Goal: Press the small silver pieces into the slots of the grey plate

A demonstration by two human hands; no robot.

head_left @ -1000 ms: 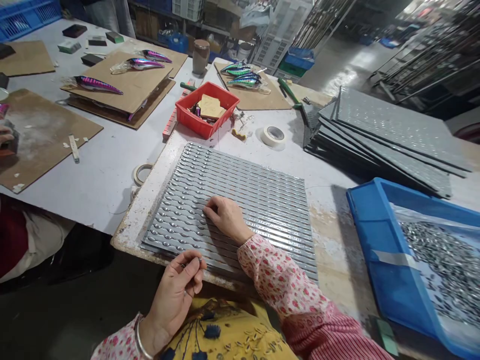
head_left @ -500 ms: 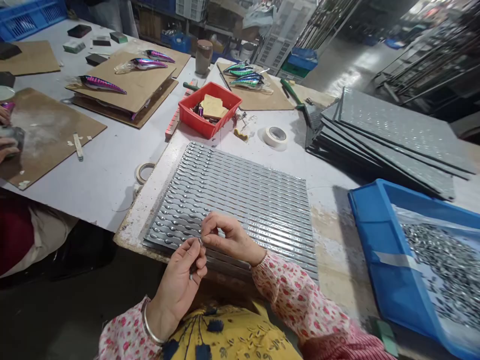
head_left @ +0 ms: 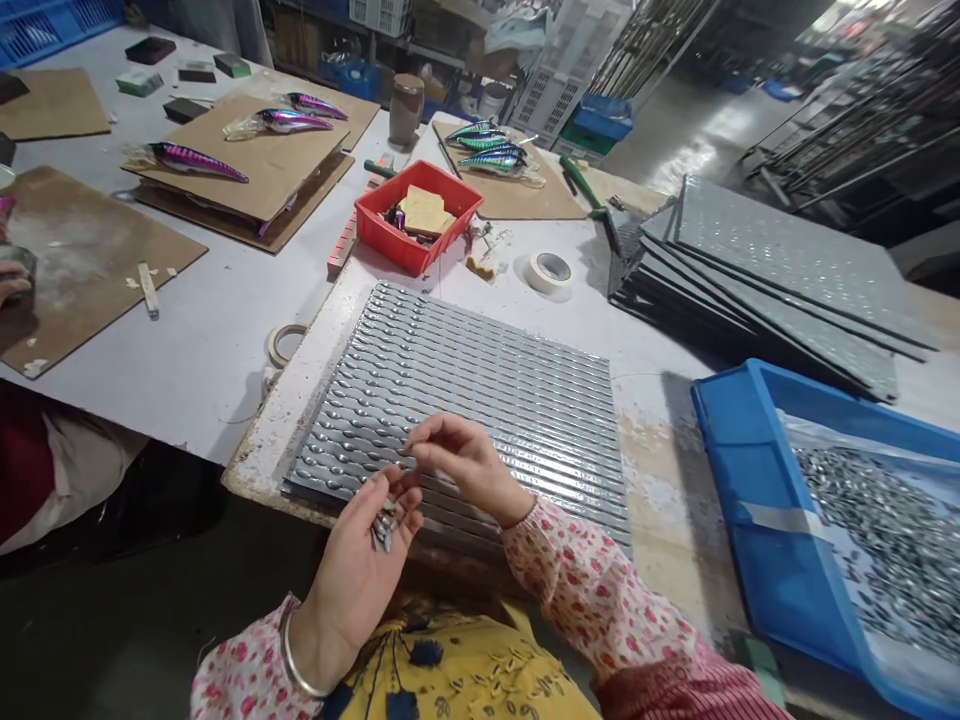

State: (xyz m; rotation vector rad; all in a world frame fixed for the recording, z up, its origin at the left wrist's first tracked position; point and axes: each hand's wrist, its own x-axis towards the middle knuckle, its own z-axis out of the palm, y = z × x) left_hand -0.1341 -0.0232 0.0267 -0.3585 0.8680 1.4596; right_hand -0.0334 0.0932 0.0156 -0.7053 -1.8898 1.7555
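Note:
My left hand (head_left: 367, 560) is cupped, palm up, with several small silvery teardrop-shaped pieces (head_left: 384, 525) lying in its fingers. Just above it my right hand (head_left: 465, 465) pinches thumb and forefinger together. A tiny dark piece (head_left: 406, 450) shows at those fingertips. Beneath the right hand lies a grey ridged board (head_left: 487, 370) on the table. Rows of shiny silver pieces (head_left: 360, 410) like those in my palm sit along its left side. To the right, a blue bin (head_left: 761, 530) holds a great heap of loose silvery pieces (head_left: 892, 530).
Behind the board are a red tray (head_left: 420, 250) and a tape roll (head_left: 550, 272). Stacked grey boards (head_left: 795, 270) stand at the right. Painted fishing lures (head_left: 199, 162) rest on brown boards at the left. Another person's hand (head_left: 13, 280) is at the far left edge.
My left hand has opened from a pinch into a cup, baring the silvery pieces in it. The right fingertips have come away from the left hand, slightly upward.

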